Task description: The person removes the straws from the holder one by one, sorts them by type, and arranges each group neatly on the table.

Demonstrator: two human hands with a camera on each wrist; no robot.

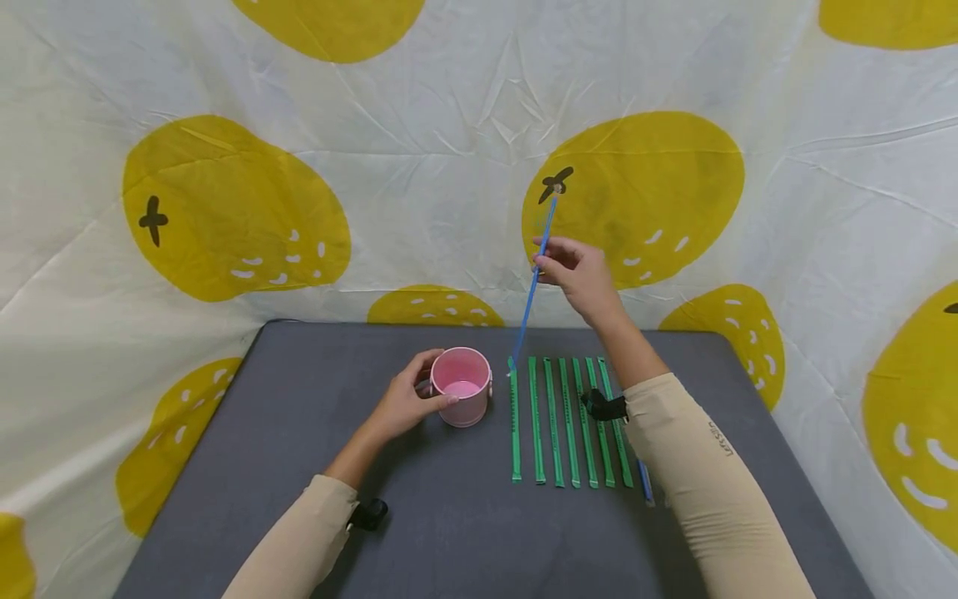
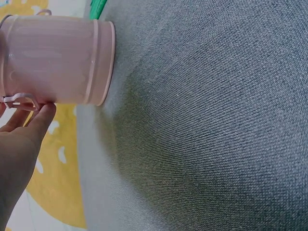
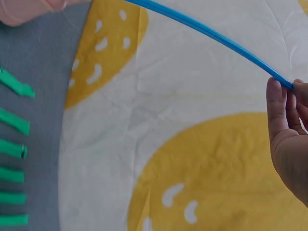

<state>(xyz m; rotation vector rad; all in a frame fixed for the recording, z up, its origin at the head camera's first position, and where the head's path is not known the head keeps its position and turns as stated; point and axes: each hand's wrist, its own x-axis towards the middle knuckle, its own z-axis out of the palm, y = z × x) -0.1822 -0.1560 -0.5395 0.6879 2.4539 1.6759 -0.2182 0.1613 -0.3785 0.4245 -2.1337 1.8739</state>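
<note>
On the left of the head view, my left hand [image 1: 412, 398] holds a small pink bucket [image 1: 461, 399] by its side, thumb across the front near the rim. The left wrist view has the bucket [image 2: 53, 60] close to the dark cloth, fingertips by its handle lug. Up in the air, my right hand [image 1: 578, 270] pinches a long thin blue straw [image 1: 532, 293] around its middle. The straw slants, its lower end overlapping the top of the leftmost green strip [image 1: 514, 424]. In the right wrist view the straw [image 3: 207, 30] runs from the fingertips toward the bucket side.
Several green printed strips [image 1: 554, 423] like wrapped straws lie side by side on the dark table [image 1: 449, 532]. Right of them is another blue straw [image 1: 644, 482], partly hidden by the right forearm. A white sheet [image 1: 434, 208] with yellow fruit prints hangs behind.
</note>
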